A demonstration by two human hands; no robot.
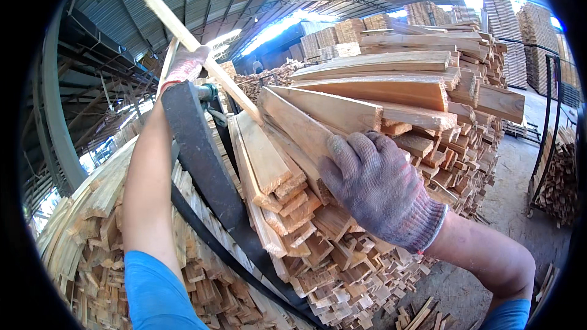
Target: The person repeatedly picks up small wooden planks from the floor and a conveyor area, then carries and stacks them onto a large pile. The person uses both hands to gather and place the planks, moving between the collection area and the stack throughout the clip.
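My left hand (188, 64), in a pale glove with a red-marked cuff, is raised at the upper left. Its fingers are closed round a long, narrow wooden strip (235, 91) that slants down to the right, its lower end above the stack. In a grey, soiled knit glove, my right hand (382, 189) grips the near end of a wide wooden board (296, 119); the thumb and fingertips are partly hidden. Left of that board lies a small pile of planks (263, 153). A dark metal post (208, 153) stands between my arms, close to my left wrist.
A tall heap of boards (422, 91) rises at the right, with a second heap of strips (92, 226) at the lower left. Beyond are tied timber stacks (504, 30). A black-framed cart (553, 146) holding wood stands at far right. Loose offcuts (422, 318) lie on the floor.
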